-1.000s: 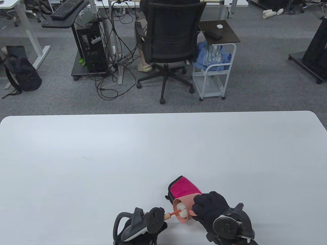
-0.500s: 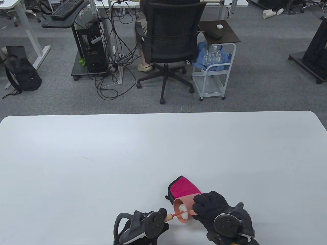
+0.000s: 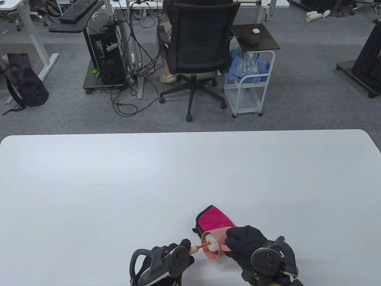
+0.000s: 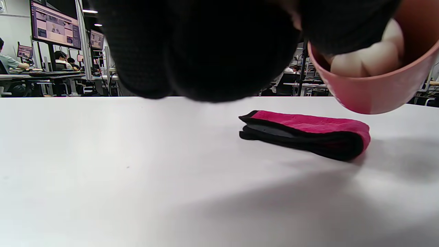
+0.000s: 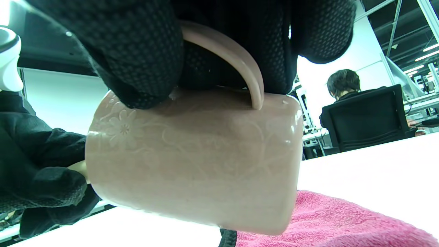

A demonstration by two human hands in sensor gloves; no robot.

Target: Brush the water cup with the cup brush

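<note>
A pink water cup [image 3: 215, 242] lies on its side in the air near the table's front edge, its mouth to the left. My right hand [image 3: 245, 242] grips it by the handle [image 5: 229, 55]; the cup's flowered wall [image 5: 192, 154] fills the right wrist view. My left hand [image 3: 178, 250] grips the wooden handle of the cup brush [image 3: 200, 246]. The brush's white sponge head [image 3: 212, 240] sits inside the cup, also seen in the left wrist view [image 4: 367, 58] within the cup's rim [image 4: 374, 92].
A folded magenta cloth with black edging [image 3: 212, 221] lies on the white table [image 3: 119, 184] just behind the cup, also in the left wrist view [image 4: 308, 132]. An office chair [image 3: 198, 56] and a small white cart [image 3: 251, 71] stand beyond the table's far edge.
My left hand has shifted a little up and right, and the brush head sits slightly higher in the cup's mouth. The cup and my right hand have barely moved.
</note>
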